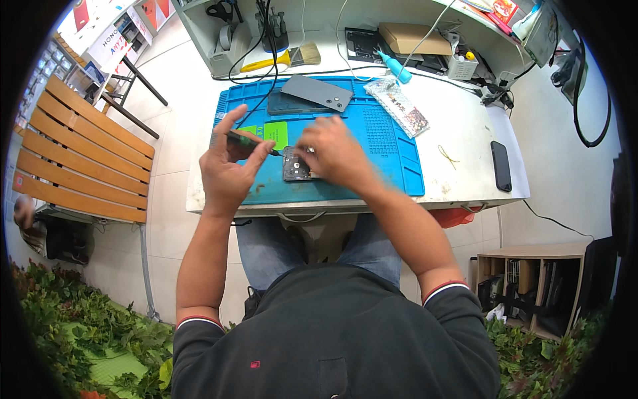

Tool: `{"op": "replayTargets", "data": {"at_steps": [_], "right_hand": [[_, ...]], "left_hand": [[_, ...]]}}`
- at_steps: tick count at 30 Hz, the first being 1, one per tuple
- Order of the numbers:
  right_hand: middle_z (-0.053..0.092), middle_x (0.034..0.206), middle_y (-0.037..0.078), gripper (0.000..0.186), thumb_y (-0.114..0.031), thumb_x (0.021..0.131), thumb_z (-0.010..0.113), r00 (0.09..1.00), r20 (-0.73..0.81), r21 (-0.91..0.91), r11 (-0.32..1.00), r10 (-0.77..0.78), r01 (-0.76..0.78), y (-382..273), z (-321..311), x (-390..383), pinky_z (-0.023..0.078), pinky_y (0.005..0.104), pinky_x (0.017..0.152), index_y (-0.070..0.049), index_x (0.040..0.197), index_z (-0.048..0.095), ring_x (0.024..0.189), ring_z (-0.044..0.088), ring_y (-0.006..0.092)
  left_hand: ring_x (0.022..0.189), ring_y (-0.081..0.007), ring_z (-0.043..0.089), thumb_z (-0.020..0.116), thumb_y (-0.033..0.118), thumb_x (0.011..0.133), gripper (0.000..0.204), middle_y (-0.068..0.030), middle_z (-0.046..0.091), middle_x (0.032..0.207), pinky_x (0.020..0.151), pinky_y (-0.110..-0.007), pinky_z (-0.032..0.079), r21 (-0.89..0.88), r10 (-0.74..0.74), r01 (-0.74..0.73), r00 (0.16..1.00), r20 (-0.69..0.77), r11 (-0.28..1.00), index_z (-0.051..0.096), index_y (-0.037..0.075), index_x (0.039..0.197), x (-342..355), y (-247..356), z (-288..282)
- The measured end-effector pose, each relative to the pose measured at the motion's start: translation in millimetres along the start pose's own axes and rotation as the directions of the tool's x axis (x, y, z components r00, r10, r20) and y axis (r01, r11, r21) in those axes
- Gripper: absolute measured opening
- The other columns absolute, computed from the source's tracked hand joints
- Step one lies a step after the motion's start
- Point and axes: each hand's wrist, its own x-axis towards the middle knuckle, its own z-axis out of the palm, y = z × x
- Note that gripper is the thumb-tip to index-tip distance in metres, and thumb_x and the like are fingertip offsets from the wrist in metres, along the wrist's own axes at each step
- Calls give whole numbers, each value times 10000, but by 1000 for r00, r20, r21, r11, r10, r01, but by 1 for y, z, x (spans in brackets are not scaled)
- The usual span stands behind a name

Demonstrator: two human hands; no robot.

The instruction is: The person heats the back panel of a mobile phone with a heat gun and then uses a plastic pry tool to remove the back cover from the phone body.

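An opened phone (296, 167), its dark inside showing, lies on the blue repair mat (359, 176) in front of me. My left hand (224, 169) is closed on a screwdriver (247, 140) with a dark handle, held between thumb and fingers. Its thin shaft points right, towards the phone's upper left part. Over the phone's right side is my right hand (337, 151), slightly blurred, fingers curled together and reaching down at it. Whatever those fingertips hold is hidden. Behind them a grey phone back cover (316, 92) rests partly on a dark flat tray (286, 105).
A bubble-wrapped packet (399, 106) crosses the mat's right edge. Further right lies a black phone (501, 166). A yellow-handled brush (282, 60), a light blue bottle (395, 66) and a cardboard box (415, 38) line the back. Black cables (269, 40) hang down at the back left.
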Motion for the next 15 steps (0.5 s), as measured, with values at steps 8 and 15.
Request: {"op": "replayTargets", "data": {"at_steps": [8,15], "right_hand": [[784,1065,86,213,-304,1006,797,997,2,-189,979,74,-72,74,13,85,535,491,994,-119,1086,863,1113,693,337],[787,1162,154,336,-309,1027,755,977,188,-11,995,101,-101,35,-33,22,553,505,1050,-88,1273,814,1169,713,385]], "left_hand": [[864,-117,786,894,18,957,732,-73,794,978,805,-268,643,69,-44,43,999,17,997,558,82,1604,-1,5,2],[870,-117,788,869,-8,960,746,-58,778,962,800,-277,644,226,-115,94,990,83,970,543,101,1622,-9,-20,-21]]}}
